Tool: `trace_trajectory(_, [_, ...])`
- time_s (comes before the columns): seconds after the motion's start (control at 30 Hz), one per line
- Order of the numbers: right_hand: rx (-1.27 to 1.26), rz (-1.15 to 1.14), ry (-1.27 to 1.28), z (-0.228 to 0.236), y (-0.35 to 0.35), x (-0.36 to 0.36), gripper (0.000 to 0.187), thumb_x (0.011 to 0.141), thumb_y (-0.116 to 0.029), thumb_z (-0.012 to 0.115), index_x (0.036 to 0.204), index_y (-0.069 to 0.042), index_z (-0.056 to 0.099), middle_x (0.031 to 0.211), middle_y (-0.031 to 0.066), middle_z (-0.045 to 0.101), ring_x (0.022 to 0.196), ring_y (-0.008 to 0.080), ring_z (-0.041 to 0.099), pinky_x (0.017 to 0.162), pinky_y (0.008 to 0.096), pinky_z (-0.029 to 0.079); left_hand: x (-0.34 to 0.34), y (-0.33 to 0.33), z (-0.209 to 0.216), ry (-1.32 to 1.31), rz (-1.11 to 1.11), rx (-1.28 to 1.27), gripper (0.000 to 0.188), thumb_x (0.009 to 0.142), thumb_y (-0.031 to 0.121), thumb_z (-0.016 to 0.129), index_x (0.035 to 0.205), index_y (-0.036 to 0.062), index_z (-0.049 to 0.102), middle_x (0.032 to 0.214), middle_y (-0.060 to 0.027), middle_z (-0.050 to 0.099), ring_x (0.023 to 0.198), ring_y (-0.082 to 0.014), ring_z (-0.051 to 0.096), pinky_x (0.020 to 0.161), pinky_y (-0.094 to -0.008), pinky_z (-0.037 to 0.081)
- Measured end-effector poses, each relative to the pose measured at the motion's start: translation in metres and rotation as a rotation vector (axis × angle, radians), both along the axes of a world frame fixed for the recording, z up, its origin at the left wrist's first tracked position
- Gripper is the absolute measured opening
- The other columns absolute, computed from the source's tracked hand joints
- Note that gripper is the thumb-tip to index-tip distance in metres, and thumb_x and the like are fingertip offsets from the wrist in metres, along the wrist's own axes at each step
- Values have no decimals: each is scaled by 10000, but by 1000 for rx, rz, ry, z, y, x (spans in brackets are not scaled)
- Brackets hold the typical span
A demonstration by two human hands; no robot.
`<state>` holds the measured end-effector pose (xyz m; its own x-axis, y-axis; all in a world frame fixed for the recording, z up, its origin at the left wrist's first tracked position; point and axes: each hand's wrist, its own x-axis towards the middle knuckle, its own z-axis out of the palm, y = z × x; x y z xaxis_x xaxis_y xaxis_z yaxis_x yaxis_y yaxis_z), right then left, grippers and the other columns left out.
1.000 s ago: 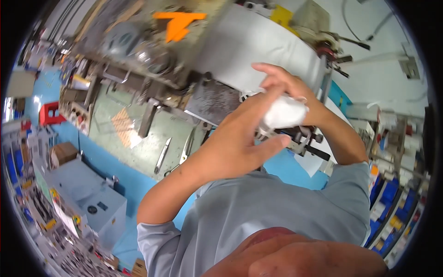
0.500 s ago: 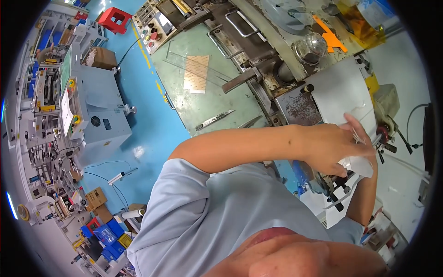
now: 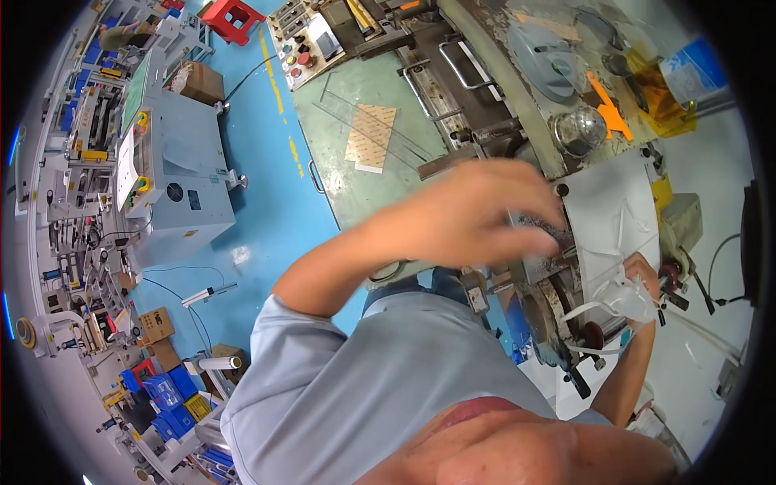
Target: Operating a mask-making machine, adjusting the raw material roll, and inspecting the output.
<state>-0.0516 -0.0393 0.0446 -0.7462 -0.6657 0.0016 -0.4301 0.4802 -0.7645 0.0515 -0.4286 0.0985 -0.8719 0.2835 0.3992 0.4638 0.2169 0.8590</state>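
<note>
My left hand (image 3: pixel 489 212), smeared by motion, is raised over the right side of the green-topped table. Its thumb and fingers are apart, and nothing shows between them. At the right my right hand (image 3: pixel 643 275) is closed on a crumpled translucent plastic film (image 3: pixel 624 301). A pale strip (image 3: pixel 584 309) trails from the film to the left. Just beyond that hand lies a white sheet (image 3: pixel 602 206) on the machine. Parts of the right fingers are hidden behind the film.
The green-topped table (image 3: pixel 339 182) bears a tan patterned sheet (image 3: pixel 372 133) and thin clear strips. A domed metal piece (image 3: pixel 578 132) and an orange tool (image 3: pixel 608 109) sit at the far right. Leftward are a blue floor, a grey cabinet (image 3: pixel 187 162) and a red stool (image 3: pixel 233 20).
My left hand has moved left, away from my right hand and the plastic film. The right hand keeps the film, now more exposed. The whole view has shifted slightly.
</note>
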Motion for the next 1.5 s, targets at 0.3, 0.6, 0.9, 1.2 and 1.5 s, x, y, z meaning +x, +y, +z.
trace_trajectory(0.3, [-112,-324,-54,-32,7,26,189,712,-137,670,754,-32,519,902,85,515,863,208,509,816,307,409,9,-387,-276,-478,1144,-772,626,834,395,642,1277,-19,485,1291,-266,507,1197,-388,496,998,-428,408])
trace_trajectory(0.6, [-303,-289,38,-31,-42,67,241,811,-174,670,1003,-43,611,1093,149,585,1022,249,568,866,358,443,-45,-492,-362,-107,999,-1059,440,915,305,548,1188,-38,511,1159,-272,530,1080,-422,503,938,-460,411])
trace_trajectory(0.9, [-346,-429,271,-37,-65,93,212,763,-237,721,842,-67,622,984,60,669,997,211,574,918,365,410,-72,-423,-331,-244,1312,-1004,509,858,262,517,1300,15,468,1215,-229,522,1098,-393,520,901,-475,451])
trace_trajectory(1.2, [-644,-431,22,-54,-72,108,221,762,-210,719,859,-29,634,915,92,672,940,231,598,891,375,464,-66,-418,-348,119,1306,-1007,468,868,234,534,1226,-63,481,1210,-245,529,1118,-396,507,930,-462,442])
trace_trajectory(1.5, [-594,-420,-18,-61,-85,109,164,748,-86,701,847,-17,591,917,83,647,839,170,623,741,284,494,-66,-417,-350,93,1332,-992,409,851,205,534,1173,-46,518,1171,-226,563,1085,-389,535,919,-469,447])
